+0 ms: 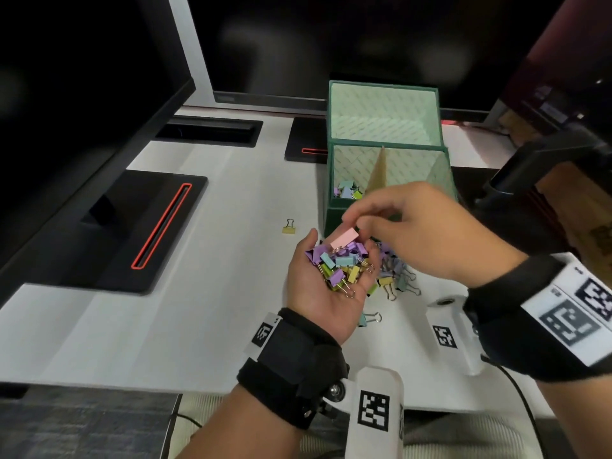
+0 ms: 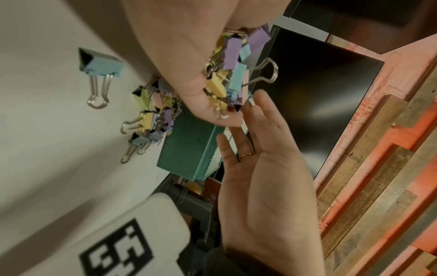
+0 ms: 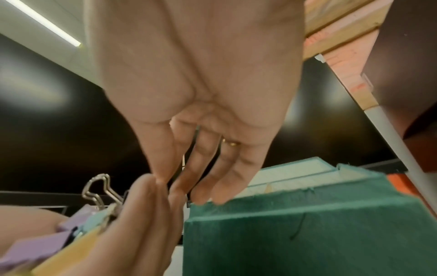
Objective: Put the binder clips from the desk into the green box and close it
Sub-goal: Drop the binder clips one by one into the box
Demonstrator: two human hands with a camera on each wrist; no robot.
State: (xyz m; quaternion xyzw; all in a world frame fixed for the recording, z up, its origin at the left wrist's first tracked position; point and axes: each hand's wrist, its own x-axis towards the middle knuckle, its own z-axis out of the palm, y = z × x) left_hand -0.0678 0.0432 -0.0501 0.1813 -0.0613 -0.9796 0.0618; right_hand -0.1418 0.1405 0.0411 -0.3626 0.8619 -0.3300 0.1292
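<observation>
My left hand (image 1: 314,303) is palm up just in front of the green box (image 1: 332,217), cupping a heap of pastel binder clips (image 1: 337,268); the left wrist view shows its fingers (image 2: 189,65) curled round the clips (image 2: 232,72). My right hand (image 1: 427,236) hovers over the heap, fingertips at a pink clip (image 1: 345,239) on top. Its fingers (image 2: 264,112) look straight and pinch nothing. The box stands open, lid (image 1: 384,107) upright behind, with a few clips (image 1: 346,191) inside. Loose clips (image 1: 394,278) lie on the desk under my right hand, plus a yellow one (image 1: 289,226) and a teal one (image 1: 370,318).
Two black monitor stand bases with red lines (image 1: 155,226) (image 1: 306,145) sit on the white desk, left of and beside the box. Dark monitors fill the back and left. A dark object (image 1: 546,167) stands at the right. The desk's front edge (image 1: 132,387) is close to me.
</observation>
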